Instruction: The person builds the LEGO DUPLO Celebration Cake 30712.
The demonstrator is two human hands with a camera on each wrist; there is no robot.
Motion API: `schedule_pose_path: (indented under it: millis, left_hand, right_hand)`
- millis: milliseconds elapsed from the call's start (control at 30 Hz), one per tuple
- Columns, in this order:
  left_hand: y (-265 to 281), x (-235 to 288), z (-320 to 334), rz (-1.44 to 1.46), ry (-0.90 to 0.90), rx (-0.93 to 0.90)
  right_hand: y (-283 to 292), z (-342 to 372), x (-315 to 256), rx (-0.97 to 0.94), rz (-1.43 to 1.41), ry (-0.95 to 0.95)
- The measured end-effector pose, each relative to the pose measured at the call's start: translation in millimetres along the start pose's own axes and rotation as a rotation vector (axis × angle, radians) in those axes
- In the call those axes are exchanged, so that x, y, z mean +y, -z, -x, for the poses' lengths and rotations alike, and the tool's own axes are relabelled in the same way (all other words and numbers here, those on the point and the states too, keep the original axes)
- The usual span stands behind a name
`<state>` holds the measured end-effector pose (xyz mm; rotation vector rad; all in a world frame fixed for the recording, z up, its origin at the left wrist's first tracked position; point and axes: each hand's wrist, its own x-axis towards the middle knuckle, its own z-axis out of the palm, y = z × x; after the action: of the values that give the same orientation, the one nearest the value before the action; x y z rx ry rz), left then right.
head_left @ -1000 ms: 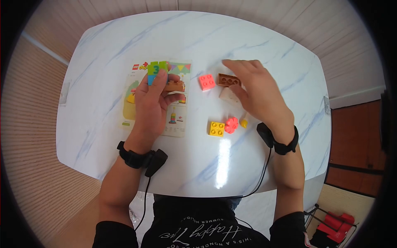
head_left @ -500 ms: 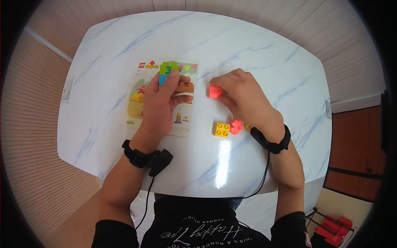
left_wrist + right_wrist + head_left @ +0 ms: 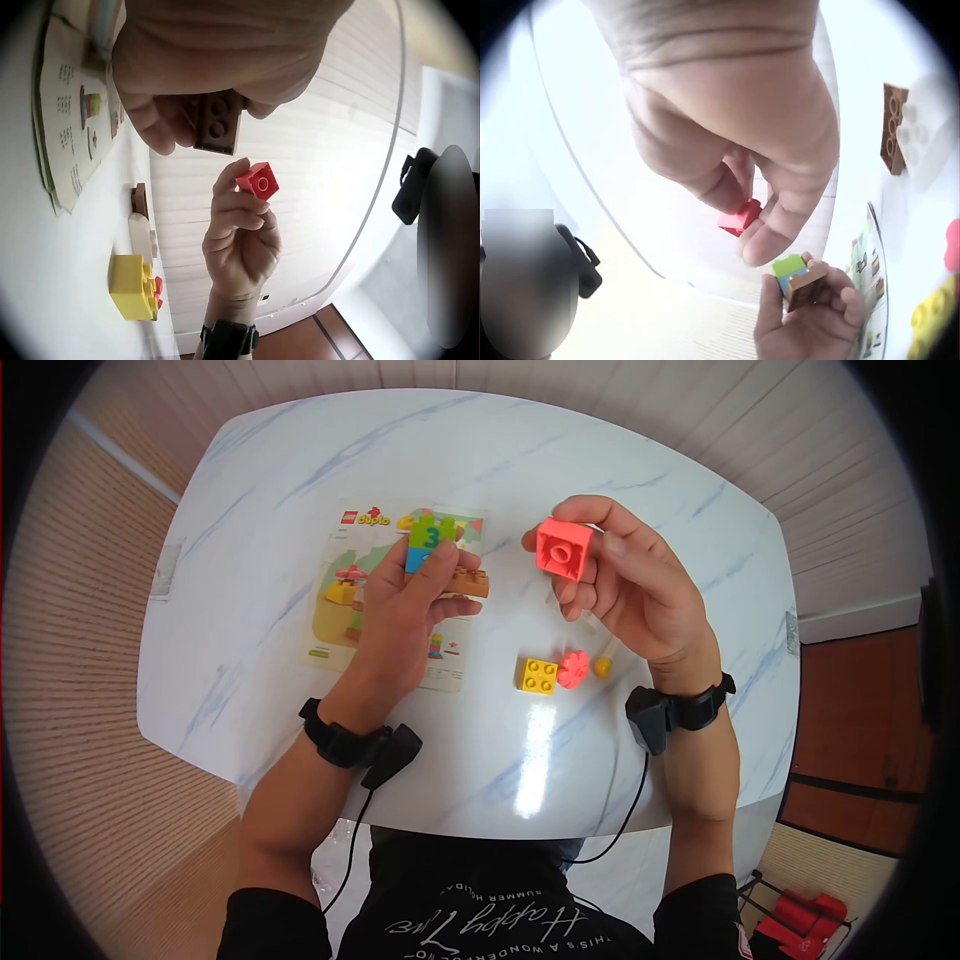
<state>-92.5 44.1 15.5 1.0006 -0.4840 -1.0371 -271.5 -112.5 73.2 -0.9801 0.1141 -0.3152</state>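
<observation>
My left hand (image 3: 395,625) grips a small stack: a green brick (image 3: 430,531) marked 3, a blue brick (image 3: 414,559) below it, and a long brown brick (image 3: 471,582) jutting out to the right. Between thumb and fingers, my right hand (image 3: 650,585) pinches a coral-red square brick (image 3: 562,550) off the table, its hollow underside turned toward the head camera. In the left wrist view the coral-red brick (image 3: 259,182) is apart from the stack, whose brown brick (image 3: 217,124) shows its underside. Fingers cover part of the stack.
An instruction booklet (image 3: 328,635) lies under the left hand. Nearer me are a yellow brick (image 3: 538,677), a coral flower (image 3: 573,670) and a small yellow piece (image 3: 602,667). The right wrist view shows another brown brick (image 3: 892,129) beside a white piece (image 3: 928,139).
My right hand has taken the coral-red brick from the table, raised it and turned its underside to view. The left hand with its stack has shifted right and slightly toward me.
</observation>
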Motion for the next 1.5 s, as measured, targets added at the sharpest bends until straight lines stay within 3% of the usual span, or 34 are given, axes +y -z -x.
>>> schedule_pose_path:
  millis: [133, 233, 300, 467, 633, 733, 800, 1033, 1100, 1300, 1500]
  left_hand:
    - [-1.7, 1.4, 2.1, -0.021, 0.009, -0.003]
    - [-2.8, 1.3, 4.9, 0.023, 0.030, -0.056]
    - [-4.7, 2.0, 7.1, 0.067, 0.052, -0.083]
    - [-4.1, 6.2, 8.4, 0.225, 0.155, -0.263]
    - [-4.5, 2.6, 9.9, 0.266, 0.209, -0.339]
    - [-5.1, 0.1, 10.3, 0.265, 0.220, -0.343]
    - [-6.4, -0.4, 10.0, 0.260, 0.209, -0.324]
    - [-10.8, 0.3, 11.8, 0.208, 0.149, -0.249]
    - [-10.0, -1.5, 11.5, 0.218, 0.145, -0.259]
    - [-7.6, -3.6, 11.4, 0.251, 0.152, -0.306]
    - [-3.9, -1.1, 10.7, 0.205, 0.131, -0.271]
  right_hand:
    - [1.9, -1.3, 1.7, -0.002, 0.100, 0.050]
    - [-9.7, -0.9, 3.8, 0.159, 0.275, 0.093]
    - [-6.8, -1.1, 5.8, 0.137, 0.464, 0.189]
    - [-9.9, 1.3, 3.6, 0.013, 0.574, 0.205]
    - [-10.8, -0.8, 11.0, -0.090, 0.550, 0.264]
    - [-15.4, 0.1, 13.8, -0.085, 0.678, 0.271]
    - [-19.7, 0.5, 9.2, -0.070, 1.026, 0.313]
    - [-25.9, 1.7, 17.3, 0.031, 0.976, 0.282]
    - [-31.7, 1.8, 19.8, 0.079, 0.780, 0.277]
    - [-28.0, 3.7, 15.1, 0.063, 0.875, 0.268]
    - [-26.2, -2.0, 26.9, 0.076, 0.758, 0.275]
